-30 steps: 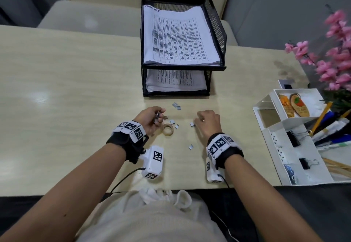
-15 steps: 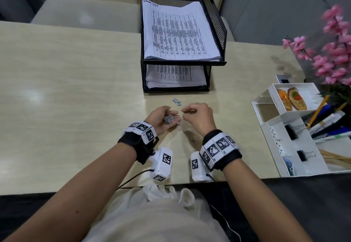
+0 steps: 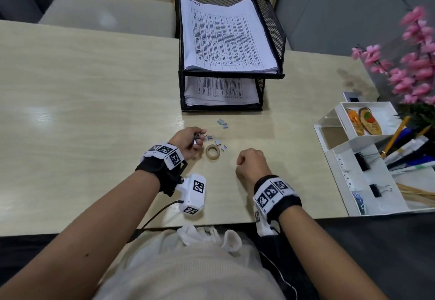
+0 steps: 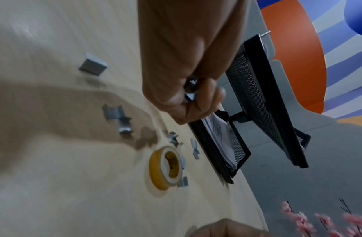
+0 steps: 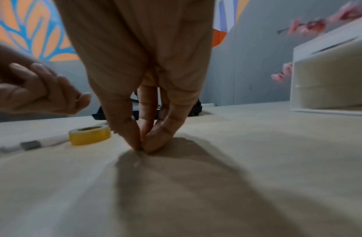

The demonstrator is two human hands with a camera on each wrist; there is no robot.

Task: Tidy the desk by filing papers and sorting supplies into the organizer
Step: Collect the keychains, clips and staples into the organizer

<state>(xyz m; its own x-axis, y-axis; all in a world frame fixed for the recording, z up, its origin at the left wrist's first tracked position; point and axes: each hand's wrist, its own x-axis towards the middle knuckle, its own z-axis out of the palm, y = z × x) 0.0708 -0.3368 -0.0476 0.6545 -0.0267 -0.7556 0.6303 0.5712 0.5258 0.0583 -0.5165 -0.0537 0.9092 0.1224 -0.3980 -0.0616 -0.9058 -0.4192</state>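
Small grey staple blocks lie scattered on the desk in front of the black paper tray, around a tape roll. My left hand hovers just left of the roll, fingers curled round several collected staple blocks. My right hand is down on the desk to the right of the roll. In the right wrist view its thumb and fingertips pinch together on the desk top; the piece between them is hidden. Loose blocks and the roll also show below my left hand.
A white organizer stands at the right desk edge with binder clips, pens and key tags in it. Pink flowers rise behind it. Both tray levels hold printed paper stacks. A chair stands beyond the desk.
My right hand went to my left hand half a second ago, then came back down to the desk on the right. My left hand stayed beside the tape roll, still holding staple blocks.
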